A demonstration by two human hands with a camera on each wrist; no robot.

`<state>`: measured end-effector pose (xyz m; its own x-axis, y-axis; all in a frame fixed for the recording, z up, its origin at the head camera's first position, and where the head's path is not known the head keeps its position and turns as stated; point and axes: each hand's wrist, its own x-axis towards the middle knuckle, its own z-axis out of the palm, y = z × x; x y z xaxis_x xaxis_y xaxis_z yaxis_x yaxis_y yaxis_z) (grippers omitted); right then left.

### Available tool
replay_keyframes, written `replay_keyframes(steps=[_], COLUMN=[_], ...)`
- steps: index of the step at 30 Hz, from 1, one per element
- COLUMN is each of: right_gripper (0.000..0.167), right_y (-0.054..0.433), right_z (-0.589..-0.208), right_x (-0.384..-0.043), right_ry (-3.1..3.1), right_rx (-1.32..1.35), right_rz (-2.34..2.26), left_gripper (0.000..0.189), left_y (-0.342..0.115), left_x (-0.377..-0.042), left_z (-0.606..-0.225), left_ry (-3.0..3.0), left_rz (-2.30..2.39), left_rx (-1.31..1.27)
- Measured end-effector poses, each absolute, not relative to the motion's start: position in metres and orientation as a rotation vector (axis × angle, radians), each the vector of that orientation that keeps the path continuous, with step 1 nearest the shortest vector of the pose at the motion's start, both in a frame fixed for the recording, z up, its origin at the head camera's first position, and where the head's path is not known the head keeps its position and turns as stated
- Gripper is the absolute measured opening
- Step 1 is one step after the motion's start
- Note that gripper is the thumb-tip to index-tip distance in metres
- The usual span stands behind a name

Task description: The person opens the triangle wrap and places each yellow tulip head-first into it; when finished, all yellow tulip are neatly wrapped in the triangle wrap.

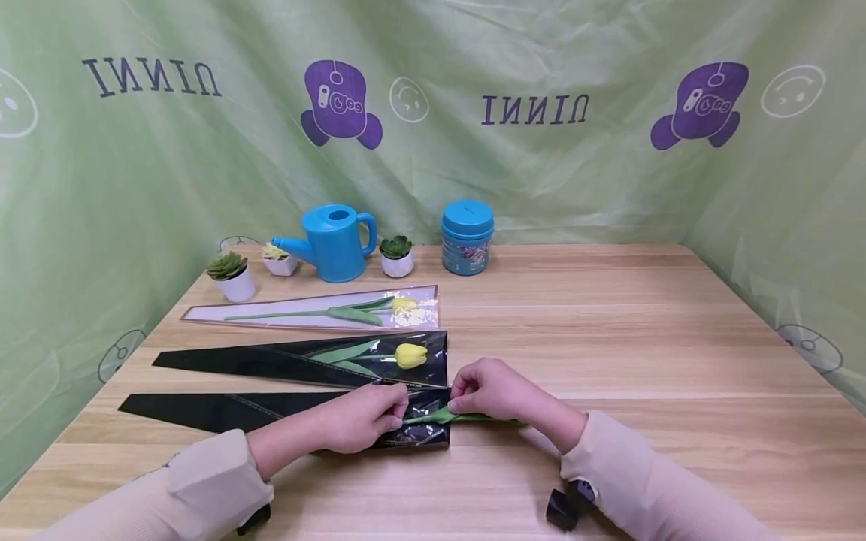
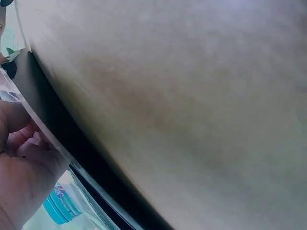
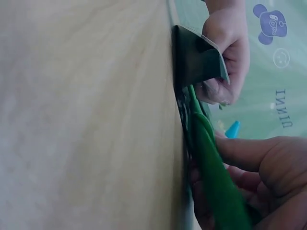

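Note:
Nearest the front lies a black flower sleeve (image 1: 196, 409) with a clear film front, its wide end facing right. My left hand (image 1: 365, 418) pinches the sleeve at its mouth; in the right wrist view a black flap (image 3: 199, 57) stands raised beside the left fingers. My right hand (image 1: 494, 389) pinches a green leafy flower stem (image 1: 440, 415) between thumb and fingers. The stem's thin end lies within the sleeve's mouth, close to the left fingertips. Its leaf (image 3: 211, 167) fills the right wrist view; the bloom is hidden.
Behind lie a black sleeve with a yellow tulip (image 1: 410, 355) and a white sleeve with another yellow tulip (image 1: 404, 304). A blue watering can (image 1: 338, 244), small potted succulents (image 1: 397, 257) and a blue lidded tub (image 1: 467, 237) line the back. Green curtains (image 1: 433, 173) surround the wooden table (image 1: 609, 338).

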<state>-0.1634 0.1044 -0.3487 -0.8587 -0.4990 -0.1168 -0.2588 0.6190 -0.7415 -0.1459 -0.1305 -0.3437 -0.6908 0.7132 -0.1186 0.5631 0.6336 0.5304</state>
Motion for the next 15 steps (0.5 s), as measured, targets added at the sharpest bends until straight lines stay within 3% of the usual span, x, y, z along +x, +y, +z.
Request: replay_keyframes(steps=[15], right_gripper=[0.031], right_y=[0.156], right_z=[-0.335], right_x=[-0.164], right_ry=[2.51], right_rx=[-1.081], right_rz=[-0.861], left_gripper=[0.018], left_y=[-0.133], left_x=[-0.146], left_z=[-0.345], left_ry=[2.542], left_rz=[0.677], left_rx=[1.018])
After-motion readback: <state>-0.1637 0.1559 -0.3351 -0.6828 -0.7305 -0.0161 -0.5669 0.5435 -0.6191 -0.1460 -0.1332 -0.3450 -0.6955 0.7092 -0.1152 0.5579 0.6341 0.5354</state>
